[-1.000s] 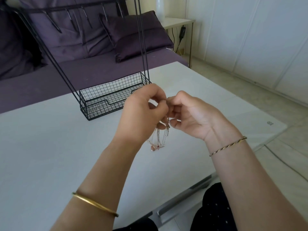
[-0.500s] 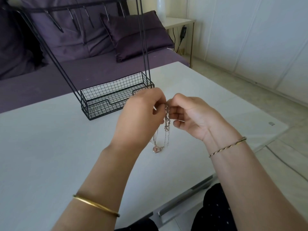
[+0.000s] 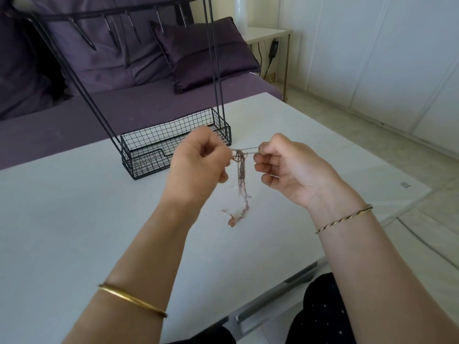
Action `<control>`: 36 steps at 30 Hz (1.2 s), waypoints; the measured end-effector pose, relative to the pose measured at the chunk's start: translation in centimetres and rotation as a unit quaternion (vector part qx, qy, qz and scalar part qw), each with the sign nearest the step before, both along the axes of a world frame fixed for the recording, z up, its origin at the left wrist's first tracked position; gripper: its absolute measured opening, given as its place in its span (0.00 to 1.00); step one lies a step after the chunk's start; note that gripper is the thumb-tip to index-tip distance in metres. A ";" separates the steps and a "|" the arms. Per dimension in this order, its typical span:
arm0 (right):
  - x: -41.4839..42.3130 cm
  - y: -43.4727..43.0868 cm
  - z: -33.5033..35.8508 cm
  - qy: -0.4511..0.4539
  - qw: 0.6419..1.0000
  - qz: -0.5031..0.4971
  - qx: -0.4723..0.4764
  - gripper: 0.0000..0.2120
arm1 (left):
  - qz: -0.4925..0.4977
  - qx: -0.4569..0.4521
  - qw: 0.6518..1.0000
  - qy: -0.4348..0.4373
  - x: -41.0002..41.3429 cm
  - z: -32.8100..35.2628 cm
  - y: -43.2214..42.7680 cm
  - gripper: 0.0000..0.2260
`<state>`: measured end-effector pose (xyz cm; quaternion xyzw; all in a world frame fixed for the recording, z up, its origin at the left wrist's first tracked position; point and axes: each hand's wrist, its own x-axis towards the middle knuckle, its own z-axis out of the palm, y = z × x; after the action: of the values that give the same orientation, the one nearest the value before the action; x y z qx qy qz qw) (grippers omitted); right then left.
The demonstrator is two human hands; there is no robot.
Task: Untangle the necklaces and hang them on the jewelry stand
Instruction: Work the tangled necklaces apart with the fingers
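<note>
A tangle of thin silver and rose-gold necklaces hangs between my hands above the white table. My left hand pinches one end of a chain with curled fingers. My right hand pinches the other end, and a short stretch of chain runs taut between them. The rest dangles down, with a pink pendant touching the table. The black wire jewelry stand with its mesh basket base stands just behind my left hand; its hook bar runs across the top of the view.
A purple sofa with cushions sits behind the table. A small white side table with a hanging cable stands at the back right. The table's right edge drops to a tiled floor. My dark-clothed lap shows at the bottom.
My hands have moved apart, drawing a length of chain taut between them. The tangle hangs lower and its pendant now reaches the table.
</note>
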<state>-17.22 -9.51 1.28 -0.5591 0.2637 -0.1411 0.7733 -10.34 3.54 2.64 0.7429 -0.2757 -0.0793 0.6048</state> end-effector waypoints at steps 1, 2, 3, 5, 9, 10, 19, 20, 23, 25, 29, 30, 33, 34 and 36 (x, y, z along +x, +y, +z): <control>0.1 0.2 0.0 -0.001 1.000 0.002 0.003 0.08 | -0.011 -0.029 0.998 0.056 0.1 0.0 0.0 0.12; 0.2 0.3 0.0 -0.006 1.000 0.003 0.008 0.09 | -0.020 -0.054 0.993 0.107 0.1 0.1 -0.1 0.13; 0.2 0.5 0.0 -0.014 1.000 0.002 0.014 0.10 | -0.027 -0.074 0.985 0.150 0.2 0.1 -0.2 0.14; 0.4 0.8 0.1 -0.034 0.999 -0.005 0.025 0.12 | -0.042 -0.100 0.970 0.217 0.1 0.2 -0.4 0.13; 0.8 1.3 0.2 -0.083 0.994 -0.015 0.067 0.11 | -0.046 -0.121 0.948 0.290 0.2 0.2 -0.6 0.12; 0.8 1.3 0.1 -0.092 0.992 -0.004 0.084 0.11 | -0.042 -0.119 0.946 0.299 0.3 0.1 -0.6 0.12; 0.7 1.5 0.2 -0.037 0.995 0.068 -0.069 0.09 | -0.017 -0.111 0.955 0.276 0.3 0.1 -0.7 0.08; 0.7 1.5 0.1 -0.033 0.992 0.068 -0.105 0.10 | -0.015 -0.107 0.958 0.264 0.3 0.1 -0.7 0.09; 0.4 1.6 0.0 -0.024 0.976 0.057 -0.210 0.11 | -0.002 -0.088 0.973 0.213 0.3 0.0 -0.5 0.10; 0.4 1.6 -0.1 -0.025 0.965 0.026 -0.260 0.09 | 0.007 -0.071 0.982 0.175 0.3 -0.2 -0.5 0.10; 1.0 2.1 -0.5 -0.062 0.974 -0.056 -0.211 0.07 | 0.013 -0.050 0.988 0.145 0.2 -0.6 -0.8 0.09; 1.2 2.2 -0.6 -0.075 0.972 -0.077 -0.211 0.07 | 0.013 -0.042 0.988 0.148 0.1 -0.7 -0.9 0.10; 1.2 2.7 -0.5 -0.121 0.962 -0.089 -0.229 0.06 | -0.008 0.001 0.990 0.144 -0.1 -1.0 -1.2 0.09; 1.2 2.8 -0.5 -0.130 0.960 -0.079 -0.237 0.06 | -0.023 0.028 0.991 0.128 -0.3 -1.1 -1.3 0.08; 1.1 2.7 -0.5 -0.140 0.957 -0.067 -0.244 0.06 | -0.040 0.066 0.993 0.091 -0.6 -1.1 -1.3 0.06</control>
<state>-16.11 -6.77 0.75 -0.6864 0.1474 -0.3292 0.6315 -10.92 2.26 1.55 0.7592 -0.2435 -0.1883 0.5735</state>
